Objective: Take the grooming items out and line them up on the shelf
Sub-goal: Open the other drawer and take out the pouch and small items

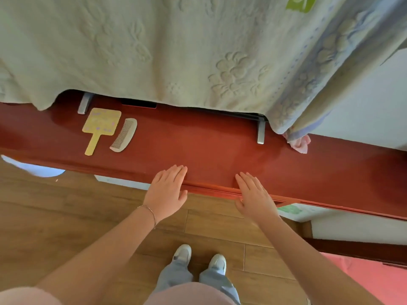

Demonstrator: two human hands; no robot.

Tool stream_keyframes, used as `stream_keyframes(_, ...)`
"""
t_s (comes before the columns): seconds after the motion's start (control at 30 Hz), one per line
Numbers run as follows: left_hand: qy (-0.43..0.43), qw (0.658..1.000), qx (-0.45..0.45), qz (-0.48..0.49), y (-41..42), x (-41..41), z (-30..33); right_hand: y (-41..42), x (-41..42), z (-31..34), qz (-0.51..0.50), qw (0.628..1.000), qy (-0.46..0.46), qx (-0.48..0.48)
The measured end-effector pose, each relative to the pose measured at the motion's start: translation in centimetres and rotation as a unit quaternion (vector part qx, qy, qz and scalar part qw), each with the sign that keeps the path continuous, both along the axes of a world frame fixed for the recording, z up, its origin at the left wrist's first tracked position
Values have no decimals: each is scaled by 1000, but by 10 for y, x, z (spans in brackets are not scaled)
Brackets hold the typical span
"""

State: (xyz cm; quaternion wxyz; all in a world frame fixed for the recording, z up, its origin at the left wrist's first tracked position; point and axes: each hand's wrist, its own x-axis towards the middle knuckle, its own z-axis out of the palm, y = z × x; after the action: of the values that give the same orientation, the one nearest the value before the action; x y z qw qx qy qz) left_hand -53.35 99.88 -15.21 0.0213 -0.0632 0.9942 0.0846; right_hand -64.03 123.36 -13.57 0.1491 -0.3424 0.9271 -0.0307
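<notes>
Both hands flat at the front edge of the dark red wooden shelf (pixel 220 146), palms down, holding nothing. Left hand (pixel 168 190): fingers straight and together, tips on the shelf top, thumb out toward the front lip. Right hand (pixel 253 194): fingers straight, slightly spread, lying over the front edge. Thin bracelet (pixel 150 213) on the left wrist.

Grooming items lie on the shelf top, far left, well apart from the hands: yellow square hand mirror with a flat handle (pixel 100 128), back up, pale pink marks on it, too blurred to read. Just beside it on the right, not touching, a white curved plastic comb (pixel 124 135), teeth facing left.

Cream embossed floral cloth (pixel 176 51) hangs over the back of the shelf. Green tag (pixel 300 3) at top right has a white mark, unreadable. Two grey metal feet (pixel 261 130) stand on the shelf under the cloth.
</notes>
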Motion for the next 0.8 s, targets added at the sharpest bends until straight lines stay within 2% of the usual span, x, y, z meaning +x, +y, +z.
stream_keyframes(0.07, 11, 998, 46, 35, 11, 4, 0, 5, 1, 1, -1, 996, -1, -90)
stream_keyframes(0.17, 50, 970, 213, 110, 34, 14, 6, 18, 13, 5, -35, 965, -59, -253)
stream_keyframes(0.23, 55, 916, 342, 202, 52, 21, 6, 29, 25, 4, -145, 917, -199, -313)
stream_keyframes(0.27, 52, 875, 403, 262, 59, 23, 2, 33, 30, -1, -225, 873, -283, -327)
stream_keyframes(0.33, 40, 764, 512, 389, 68, 22, -14, 39, 33, -20, -388, 744, -419, -347)
stream_keyframes(0.37, 30, 685, 573, 449, 68, 20, -24, 41, 31, -32, -456, 672, -465, -353)
stream_keyframes(0.4, 17, 590, 638, 494, 66, 16, -35, 43, 27, -44, -513, 600, -498, -358)
stream_keyframes(0.43, 7, 494, 697, 520, 63, 11, -46, 43, 24, -54, -556, 537, -518, -366)
stream_keyframes(0.47, 0, 414, 736, 536, 59, 6, -56, 43, 19, -65, -588, 484, -527, -377)
stream_keyframes(0.5, -5, 358, 755, 549, 54, 1, -66, 42, 14, -74, -613, 440, -529, -389)
stream_keyframes(0.53, -5, 323, 761, 562, 49, -4, -76, 39, 7, -84, -632, 403, -527, -400)
stream_keyframes(0.6, 10, 281, 759, 587, 41, -15, -92, 31, -6, -101, -663, 353, -513, -416)
stream_keyframes(0.63, 21, 264, 758, 597, 39, -21, -98, 27, -12, -107, -674, 340, -502, -422)
stream_keyframes(0.73, 52, 222, 764, 604, 32, -36, -108, 16, -25, -121, -697, 324, -470, -434)
stream_keyframes(0.8, 71, 209, 769, 599, 31, -44, -109, 13, -27, -126, -703, 303, -452, -458)
